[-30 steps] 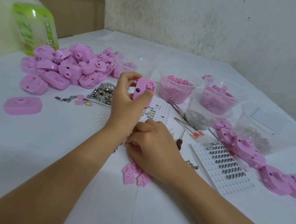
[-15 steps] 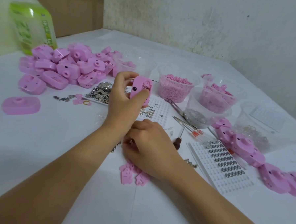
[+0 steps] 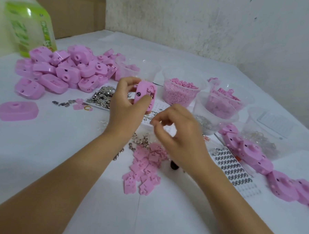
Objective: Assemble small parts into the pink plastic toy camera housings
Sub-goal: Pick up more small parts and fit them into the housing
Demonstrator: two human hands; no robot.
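Grip: my left hand (image 3: 127, 108) is raised above the table, fingers and thumb curled round a pink housing (image 3: 144, 94) with a dark round dot on its face.
Other hand: my right hand (image 3: 177, 136) is lifted just beside it, thumb and forefinger pressed together. It is blurred, so I cannot tell whether a part sits between them.
Below: flat pink pieces (image 3: 143, 170) lie heaped on the white table (image 3: 40, 155), with loose metal bits (image 3: 141, 139) beside them.
Far left: I see a pile of housings (image 3: 63, 71), a lone housing (image 3: 17, 110) nearer me and a green bottle (image 3: 29, 26) behind.
Right side: there is a tub of pink pellets (image 3: 181, 93), a white tray of metal rings (image 3: 235, 173) and a row of housings (image 3: 255, 158).
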